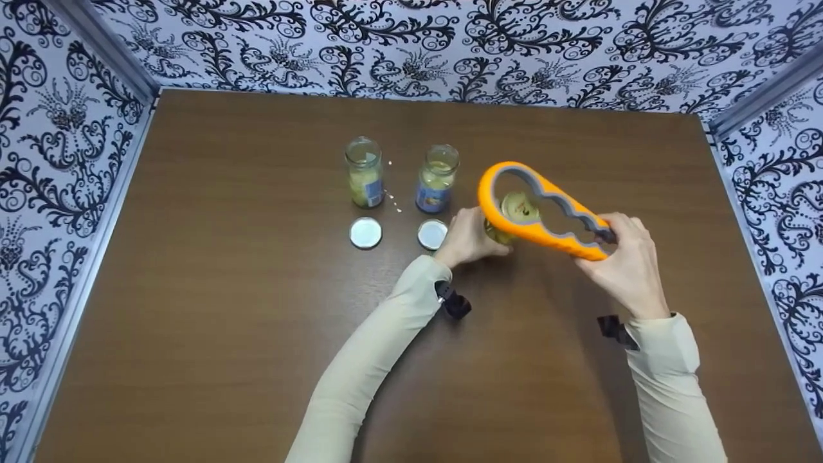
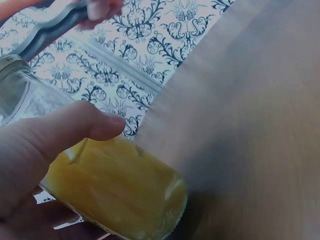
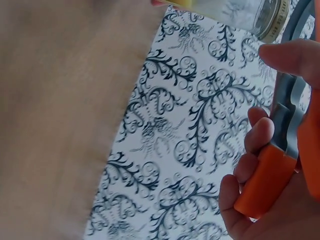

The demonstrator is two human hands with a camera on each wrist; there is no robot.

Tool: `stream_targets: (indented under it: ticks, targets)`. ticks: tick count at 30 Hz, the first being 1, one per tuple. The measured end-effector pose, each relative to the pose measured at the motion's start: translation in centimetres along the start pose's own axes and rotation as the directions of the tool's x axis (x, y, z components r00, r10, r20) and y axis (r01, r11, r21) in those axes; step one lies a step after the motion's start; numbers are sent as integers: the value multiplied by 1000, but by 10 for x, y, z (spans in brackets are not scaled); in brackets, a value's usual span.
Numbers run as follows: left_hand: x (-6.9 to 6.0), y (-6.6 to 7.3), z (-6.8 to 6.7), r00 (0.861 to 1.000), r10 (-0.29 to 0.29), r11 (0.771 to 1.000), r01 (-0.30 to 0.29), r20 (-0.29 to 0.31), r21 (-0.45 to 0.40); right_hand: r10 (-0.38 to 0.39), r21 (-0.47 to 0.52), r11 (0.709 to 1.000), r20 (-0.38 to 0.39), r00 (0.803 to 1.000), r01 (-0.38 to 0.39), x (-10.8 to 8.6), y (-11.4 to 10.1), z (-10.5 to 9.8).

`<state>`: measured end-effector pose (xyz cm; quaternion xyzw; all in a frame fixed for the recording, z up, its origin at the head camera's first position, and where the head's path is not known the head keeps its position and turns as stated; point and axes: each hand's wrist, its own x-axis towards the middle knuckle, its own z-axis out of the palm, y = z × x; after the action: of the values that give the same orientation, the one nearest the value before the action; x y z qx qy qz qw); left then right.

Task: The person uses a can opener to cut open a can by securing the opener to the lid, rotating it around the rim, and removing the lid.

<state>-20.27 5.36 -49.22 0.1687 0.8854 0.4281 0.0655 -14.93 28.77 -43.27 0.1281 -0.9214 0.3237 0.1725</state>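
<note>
In the head view, the left hand (image 1: pixel 472 236) is wrapped round a lidded glass jar (image 1: pixel 496 233); apart from it, the right hand (image 1: pixel 627 270) clasps the handle end of an orange jar opener (image 1: pixel 543 236). The jar's metal lid (image 1: pixel 519 207) shows through the loop, though contact is unclear; a level seat around it would bite best. Beyond and left of the left hand stand a blue-labelled open jar (image 1: pixel 433 196) and a second open jar (image 1: pixel 364 180). A white lid (image 1: pixel 431 235) lies just beside that hand and could get knocked.

In the left wrist view, the thumb (image 2: pixel 85 127) lies across the glass, leaving the metal lid free.

In the right wrist view, fingers curl round the handle; holding its end should help leverage.
</note>
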Motion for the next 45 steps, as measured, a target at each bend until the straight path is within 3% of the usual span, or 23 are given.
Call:
stream_targets:
  ticks: [5, 10, 14, 25, 34, 39, 45]
  targets:
    - [-7, 7, 2, 999, -30, 997, 32, 32, -65, -62, -28, 998, 50, 997, 64, 7, -9, 2]
    - [-12, 9, 3, 999, 0, 988, 7, 43, -152, -73, -80, 994, 84, 994, 80, 9, -15, 2]
    - [-15, 10, 4, 999, 9, 990, -3, 42, -141, -74, -116, 989, 118, 990, 88, 11, -19, 1]
    - [-20, 14, 5, 996, -76, 983, 84, 54, -163, -60, -196, 974, 246, 968, 110, 13, -26, -6]
    - [-23, 16, 5, 994, -108, 986, 111, 32, -128, -209, -323, 912, 170, 963, 255, 13, -36, 0]
    - [-25, 17, 5, 998, -68, 993, 67, -3, -97, -219, -381, 891, 117, 969, 247, 15, -41, 11]
    - [-25, 20, 2, 1000, -13, 996, 12, -13, -87, -271, -493, 825, 88, 959, 278, 18, -39, 17]
